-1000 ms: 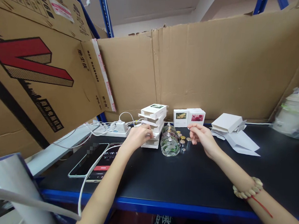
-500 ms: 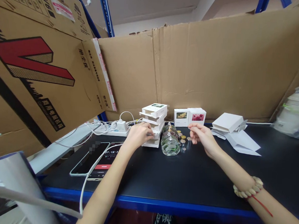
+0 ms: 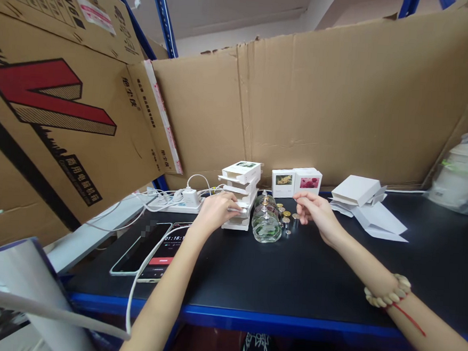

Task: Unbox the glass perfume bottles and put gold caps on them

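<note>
My left hand (image 3: pixel 217 212) is beside a stack of white boxes (image 3: pixel 242 172), its curled fingers overlapping the near left side of the stack. Whether they pinch anything is hidden. To the right of the stack, several clear glass bottles (image 3: pixel 267 231) with green inside stand in a row leading away from me. Small silver and gold caps (image 3: pixel 286 220) are gathered along the bottles' right side. My right hand (image 3: pixel 314 209) hovers just right of these caps, with thumb and forefinger brought together and the other fingers bent. Anything between those fingertips is too small to make out.
Two white picture boxes (image 3: pixel 283 184) stand against the cardboard wall. Opened white cartons (image 3: pixel 356 190) lie at the right, and a bagged cup (image 3: pixel 458 175) is beyond. Two phones (image 3: pixel 164 256), a white cable (image 3: pixel 131 296) and a power strip (image 3: pixel 182 204) occupy the left.
The fingers of my left hand reach slightly further right across the stack. My right hand keeps nearly the same pose, and the bottles and caps stay in place.
</note>
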Available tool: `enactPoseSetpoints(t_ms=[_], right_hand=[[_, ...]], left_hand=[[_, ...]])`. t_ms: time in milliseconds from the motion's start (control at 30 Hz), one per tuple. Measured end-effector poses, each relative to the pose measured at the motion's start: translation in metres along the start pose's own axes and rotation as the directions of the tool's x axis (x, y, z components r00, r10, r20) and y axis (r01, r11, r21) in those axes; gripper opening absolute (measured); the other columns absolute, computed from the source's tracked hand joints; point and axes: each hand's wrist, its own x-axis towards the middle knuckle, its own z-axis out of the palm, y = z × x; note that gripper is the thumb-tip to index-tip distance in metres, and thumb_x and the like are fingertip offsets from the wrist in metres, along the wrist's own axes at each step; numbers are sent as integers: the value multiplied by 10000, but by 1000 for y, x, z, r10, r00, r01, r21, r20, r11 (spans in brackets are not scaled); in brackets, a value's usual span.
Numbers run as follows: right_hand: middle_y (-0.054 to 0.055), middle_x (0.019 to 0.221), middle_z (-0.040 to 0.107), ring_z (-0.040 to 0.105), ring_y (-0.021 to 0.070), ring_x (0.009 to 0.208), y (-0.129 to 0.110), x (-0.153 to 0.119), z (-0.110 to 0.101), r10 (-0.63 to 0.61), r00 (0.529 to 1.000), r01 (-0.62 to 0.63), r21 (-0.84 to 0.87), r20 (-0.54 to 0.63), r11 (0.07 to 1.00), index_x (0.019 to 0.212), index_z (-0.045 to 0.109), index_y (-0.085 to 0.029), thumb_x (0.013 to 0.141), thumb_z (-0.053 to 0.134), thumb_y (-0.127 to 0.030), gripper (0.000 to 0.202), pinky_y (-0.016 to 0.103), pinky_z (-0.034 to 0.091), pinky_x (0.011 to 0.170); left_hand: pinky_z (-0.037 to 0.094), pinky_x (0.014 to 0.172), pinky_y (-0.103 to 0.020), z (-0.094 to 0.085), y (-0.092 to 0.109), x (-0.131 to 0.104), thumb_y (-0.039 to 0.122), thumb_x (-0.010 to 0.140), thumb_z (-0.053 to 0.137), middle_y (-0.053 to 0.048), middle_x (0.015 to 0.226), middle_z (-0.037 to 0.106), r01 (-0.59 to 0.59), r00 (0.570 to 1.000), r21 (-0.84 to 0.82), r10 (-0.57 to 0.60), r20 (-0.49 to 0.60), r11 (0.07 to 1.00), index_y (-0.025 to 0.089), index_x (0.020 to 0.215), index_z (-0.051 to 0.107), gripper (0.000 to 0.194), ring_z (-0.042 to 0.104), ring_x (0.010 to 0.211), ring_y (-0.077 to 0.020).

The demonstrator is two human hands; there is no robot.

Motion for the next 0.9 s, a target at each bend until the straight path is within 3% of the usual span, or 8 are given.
enactPoseSetpoints(t_ms=[367,633,900], right_hand=[[-78,413,469,386,48,294,-2,-1,1,23,1000,-23,5,-5,1000,680,534,-169,531,555,-333,222,181,277,330],[-74,409,482,396,50,295,-2,-2,2,32,999,-32,-1,-2,999,678,534,-166,531,553,-331,222,179,270,330],[-81,402,479,393,48,289,-4,-2,3,35,999,-35,0,0,999,675,525,-165,511,556,-347,247,184,265,330]], left_hand=[[403,742,-269,-4,4,2,217,680,703,-16,876,628,26,997,5,-26,70,1000,202,761,682,85,576,852,-182],[335,551,-220,-3,9,3,110,696,620,-8,762,586,53,994,37,-56,95,998,170,654,619,73,573,752,-156],[265,508,-230,5,16,5,27,665,564,4,670,531,-14,993,68,6,116,998,155,561,538,167,532,678,-134]])
